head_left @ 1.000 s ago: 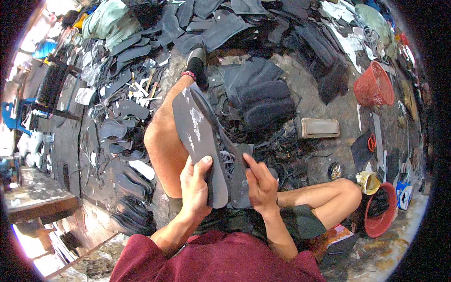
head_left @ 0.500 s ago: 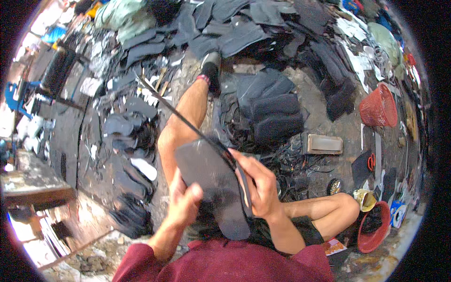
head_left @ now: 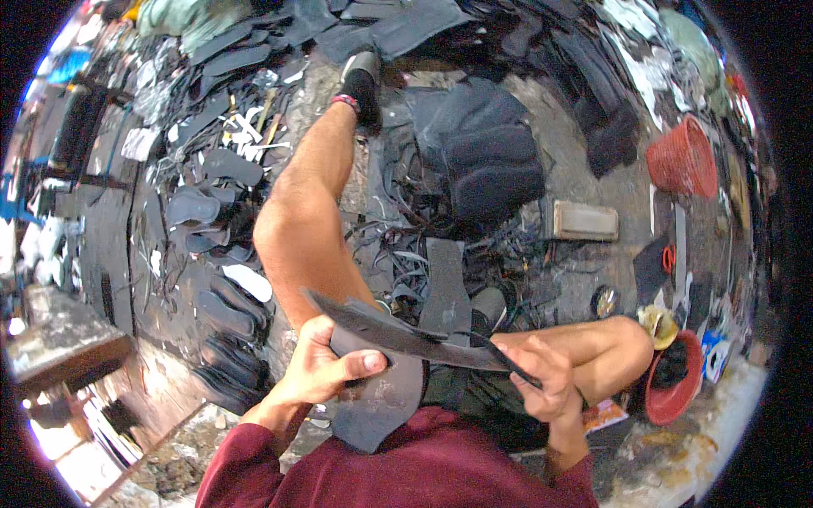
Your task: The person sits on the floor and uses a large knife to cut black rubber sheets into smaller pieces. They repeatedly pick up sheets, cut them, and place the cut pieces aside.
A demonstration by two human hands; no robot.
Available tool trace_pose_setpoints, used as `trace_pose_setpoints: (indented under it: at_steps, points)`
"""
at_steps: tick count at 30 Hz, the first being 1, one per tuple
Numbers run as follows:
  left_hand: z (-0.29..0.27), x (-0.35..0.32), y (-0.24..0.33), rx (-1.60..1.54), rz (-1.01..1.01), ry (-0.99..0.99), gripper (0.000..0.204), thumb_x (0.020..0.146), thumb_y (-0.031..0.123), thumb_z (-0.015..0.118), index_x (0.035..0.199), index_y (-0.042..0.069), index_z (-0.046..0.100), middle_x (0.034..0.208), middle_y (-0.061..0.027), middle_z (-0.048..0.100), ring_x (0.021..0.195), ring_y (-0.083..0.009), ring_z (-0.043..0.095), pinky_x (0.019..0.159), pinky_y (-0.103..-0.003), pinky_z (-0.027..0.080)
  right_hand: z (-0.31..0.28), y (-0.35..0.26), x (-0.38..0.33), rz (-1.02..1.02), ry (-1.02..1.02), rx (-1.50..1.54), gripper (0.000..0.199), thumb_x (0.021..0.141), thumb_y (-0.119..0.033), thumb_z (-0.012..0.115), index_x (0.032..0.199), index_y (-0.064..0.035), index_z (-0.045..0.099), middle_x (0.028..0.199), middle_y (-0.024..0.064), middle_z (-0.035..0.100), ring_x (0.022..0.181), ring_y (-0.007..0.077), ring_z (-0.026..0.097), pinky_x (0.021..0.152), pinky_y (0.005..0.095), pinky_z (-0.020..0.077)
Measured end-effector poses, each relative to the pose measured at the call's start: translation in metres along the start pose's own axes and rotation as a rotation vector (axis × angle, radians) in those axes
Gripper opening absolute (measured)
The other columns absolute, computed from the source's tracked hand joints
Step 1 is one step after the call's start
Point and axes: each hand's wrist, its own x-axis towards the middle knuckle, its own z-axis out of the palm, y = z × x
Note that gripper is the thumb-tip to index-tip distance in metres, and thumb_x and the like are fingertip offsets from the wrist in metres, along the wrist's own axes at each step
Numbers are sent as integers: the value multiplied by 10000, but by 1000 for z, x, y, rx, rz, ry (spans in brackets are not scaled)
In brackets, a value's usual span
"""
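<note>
My left hand [head_left: 326, 364] pinches a dark grey shoe sole piece [head_left: 381, 411], its thumb pressed on the top. A narrower dark strip [head_left: 406, 339] of the same flat material rises from that hand and slants over my lap to the right. At its far end my right hand [head_left: 546, 377] is closed, with a thin black edge curling by the fingers. Whether the strip and the sole are still joined I cannot tell. Any small tool inside the right fingers is hidden. Beyond the strip, a grey sole-shaped piece [head_left: 445, 284] lies by my folded leg.
Stacked dark soles [head_left: 229, 372] lie on the left, by a wooden bench [head_left: 76, 360]. Dark moulded sheets [head_left: 491, 173] are ahead. On the right are a whetstone-like block [head_left: 586, 220], orange-handled scissors [head_left: 668, 257], a red basket [head_left: 682, 161] and a red tub [head_left: 677, 406].
The sole has been turned and lowered toward my lap. My right hand has moved right and away from my left, and the dark strip now spans between them. My view has shifted slightly.
</note>
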Motion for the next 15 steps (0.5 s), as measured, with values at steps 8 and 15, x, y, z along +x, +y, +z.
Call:
trace_pose_setpoints:
  at_steps: [8,15]
  points:
    - [33,19,9,329,-106,-450,331,865,248,777,1061,-1,678,929,-14,680,869,-113,601,782,-297,503,-3,-5,26,-30,92,101,325,896,-88,614,1214,-38,655,768,86,591,629,194,576,579,315,472]
    - [25,62,23,-108,556,551,583,824,130,749,1310,-8,458,1241,-89,555,1115,-235,573,958,-358,484,25,14,-28,443,484,493,490,1043,-301,446,1421,10,429,845,38,564,694,76,500,610,214,433]
